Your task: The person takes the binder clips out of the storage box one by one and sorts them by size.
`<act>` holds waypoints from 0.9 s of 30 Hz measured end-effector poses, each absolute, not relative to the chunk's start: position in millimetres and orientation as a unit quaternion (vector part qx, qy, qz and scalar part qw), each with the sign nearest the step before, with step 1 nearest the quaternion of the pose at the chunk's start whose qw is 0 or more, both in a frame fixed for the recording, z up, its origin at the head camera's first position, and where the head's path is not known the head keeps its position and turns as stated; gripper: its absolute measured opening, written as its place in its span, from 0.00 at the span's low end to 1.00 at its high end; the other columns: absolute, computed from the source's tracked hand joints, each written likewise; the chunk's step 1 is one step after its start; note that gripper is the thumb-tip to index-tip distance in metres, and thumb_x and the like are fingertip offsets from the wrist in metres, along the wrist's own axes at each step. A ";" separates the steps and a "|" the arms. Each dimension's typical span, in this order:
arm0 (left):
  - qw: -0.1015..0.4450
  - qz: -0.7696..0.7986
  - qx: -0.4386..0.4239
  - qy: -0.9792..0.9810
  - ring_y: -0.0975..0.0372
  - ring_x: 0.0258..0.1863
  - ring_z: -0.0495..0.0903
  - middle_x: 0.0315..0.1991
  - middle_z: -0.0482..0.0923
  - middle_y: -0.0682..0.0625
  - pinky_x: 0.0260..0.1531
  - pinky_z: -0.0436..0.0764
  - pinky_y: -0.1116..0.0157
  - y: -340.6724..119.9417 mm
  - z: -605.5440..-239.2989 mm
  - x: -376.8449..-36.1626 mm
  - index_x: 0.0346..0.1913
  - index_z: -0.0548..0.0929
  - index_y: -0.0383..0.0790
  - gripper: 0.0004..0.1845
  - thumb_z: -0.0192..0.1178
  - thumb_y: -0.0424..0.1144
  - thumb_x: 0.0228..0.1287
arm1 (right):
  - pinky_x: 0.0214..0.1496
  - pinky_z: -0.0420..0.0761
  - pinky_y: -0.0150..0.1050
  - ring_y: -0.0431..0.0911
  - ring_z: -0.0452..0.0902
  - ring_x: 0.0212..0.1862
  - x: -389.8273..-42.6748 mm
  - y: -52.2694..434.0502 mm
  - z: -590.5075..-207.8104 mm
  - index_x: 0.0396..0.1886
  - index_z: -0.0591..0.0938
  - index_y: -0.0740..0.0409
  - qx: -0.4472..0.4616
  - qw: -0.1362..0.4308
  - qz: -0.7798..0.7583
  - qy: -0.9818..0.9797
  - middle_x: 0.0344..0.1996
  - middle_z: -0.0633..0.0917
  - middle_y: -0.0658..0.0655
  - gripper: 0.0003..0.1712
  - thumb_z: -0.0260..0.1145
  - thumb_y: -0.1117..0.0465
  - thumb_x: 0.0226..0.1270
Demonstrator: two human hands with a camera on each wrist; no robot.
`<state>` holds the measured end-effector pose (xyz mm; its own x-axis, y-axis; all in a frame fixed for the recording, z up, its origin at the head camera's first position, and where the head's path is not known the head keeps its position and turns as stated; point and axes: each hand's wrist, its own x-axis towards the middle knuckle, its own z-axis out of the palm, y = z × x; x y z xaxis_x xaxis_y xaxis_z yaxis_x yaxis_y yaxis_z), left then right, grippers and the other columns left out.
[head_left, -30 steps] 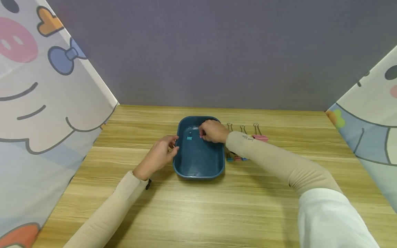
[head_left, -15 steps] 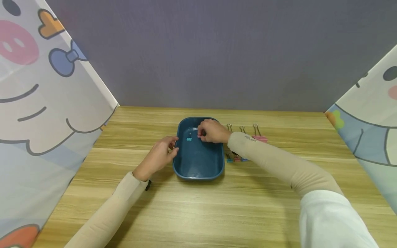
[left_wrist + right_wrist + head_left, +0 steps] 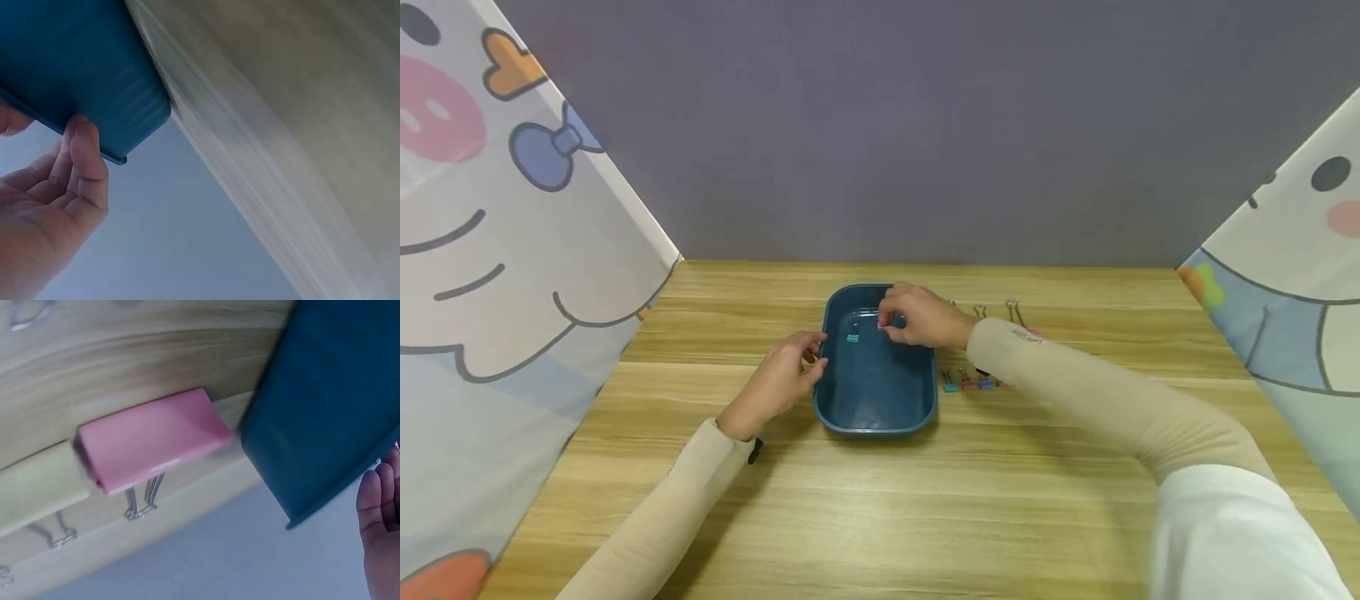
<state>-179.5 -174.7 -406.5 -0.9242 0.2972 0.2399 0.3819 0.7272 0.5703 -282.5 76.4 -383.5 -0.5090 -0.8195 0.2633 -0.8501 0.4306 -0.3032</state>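
A dark blue tray (image 3: 874,419) stands on the wooden table (image 3: 880,500). My left hand (image 3: 784,377) rests against the tray's left rim; in the left wrist view its fingers (image 3: 80,164) touch the rim of the tray (image 3: 75,69) from outside. My right hand (image 3: 919,315) is over the tray's far end and pinches a small pink clip (image 3: 882,326). A small teal clip (image 3: 852,337) lies on the tray floor beside it. In the right wrist view only fingertips (image 3: 381,512) show beside the tray (image 3: 325,406).
Three small clips (image 3: 967,383) lie in a row just right of the tray. Larger binder clips (image 3: 1013,310) lie further back, partly behind my right forearm; the right wrist view shows a big pink one (image 3: 150,440) and a pale yellow one (image 3: 37,487). Printed curtains flank the table.
My right hand has stayed over the tray's far end with the pink clip, shifting only slightly. The left hand has kept its place at the rim.
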 end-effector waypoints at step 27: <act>0.069 -0.308 -0.192 -0.929 0.54 0.38 0.78 0.38 0.76 0.42 0.31 0.78 0.62 -174.2 -405.6 -180.1 0.56 0.75 0.26 0.20 0.60 0.29 0.61 | 0.37 0.73 0.37 0.42 0.69 0.35 -238.6 170.3 -366.0 0.29 0.84 0.57 0.515 0.141 0.221 -0.816 0.28 0.78 0.50 0.07 0.71 0.71 0.52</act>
